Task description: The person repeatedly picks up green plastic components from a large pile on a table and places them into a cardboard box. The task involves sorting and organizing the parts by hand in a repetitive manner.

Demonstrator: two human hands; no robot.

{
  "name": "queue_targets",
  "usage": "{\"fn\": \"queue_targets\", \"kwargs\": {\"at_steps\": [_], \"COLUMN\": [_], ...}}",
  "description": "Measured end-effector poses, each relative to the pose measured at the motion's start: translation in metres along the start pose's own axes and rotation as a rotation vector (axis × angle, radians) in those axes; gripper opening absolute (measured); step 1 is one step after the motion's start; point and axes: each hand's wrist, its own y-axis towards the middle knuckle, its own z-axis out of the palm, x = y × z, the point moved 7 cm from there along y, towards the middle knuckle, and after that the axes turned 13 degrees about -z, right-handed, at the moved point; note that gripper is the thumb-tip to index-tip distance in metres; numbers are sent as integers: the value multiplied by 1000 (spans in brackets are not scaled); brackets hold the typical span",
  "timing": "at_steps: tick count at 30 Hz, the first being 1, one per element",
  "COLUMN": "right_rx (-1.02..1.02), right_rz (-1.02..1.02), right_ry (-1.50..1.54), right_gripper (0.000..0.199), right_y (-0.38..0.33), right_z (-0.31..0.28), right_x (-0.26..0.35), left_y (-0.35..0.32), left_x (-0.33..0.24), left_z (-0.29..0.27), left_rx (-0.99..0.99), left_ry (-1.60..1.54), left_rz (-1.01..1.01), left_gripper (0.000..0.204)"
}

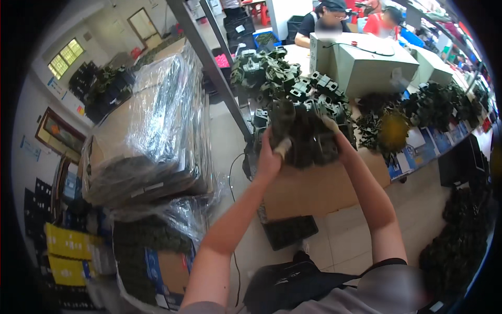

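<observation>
Both my hands are around a bunch of dark green moulded plastic parts [308, 144], held above the near edge of the workbench. My left hand [269, 157] grips the bunch from its left side, with a pale covering on the thumb. From the right side my right hand [339, 140] grips it, a pale covering showing there too. The exact kind of part cannot be made out, and the far fingers are hidden. Just beyond lies a heap of similar dark green plastic parts [269, 70], some with light grey faces.
A cardboard sheet [314, 191] hangs at the bench's front, above a black crate [290, 233] on the floor. A plastic-wrapped cardboard stack [157, 104] stands left, beside a metal post [214, 68]. Beige machines [376, 63] and two people sit beyond; more dark parts [439, 104] lie right.
</observation>
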Motion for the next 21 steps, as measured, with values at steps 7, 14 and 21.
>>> {"fn": "queue_targets", "kwargs": {"at_steps": [7,14,21], "right_rx": [-4,-119,191], "right_rz": [111,114,-649], "right_ry": [-194,-1039,-1650], "right_gripper": [38,59,59], "right_y": [134,159,129], "right_z": [-33,-76,-4], "right_x": [3,45,42], "left_y": [104,145,140], "left_x": [12,89,103], "left_z": [-24,-66,-67], "left_rx": [-424,-616,-636], "left_ry": [293,358,160], "left_rz": [32,-229,-180], "left_gripper": [48,48,50]}}
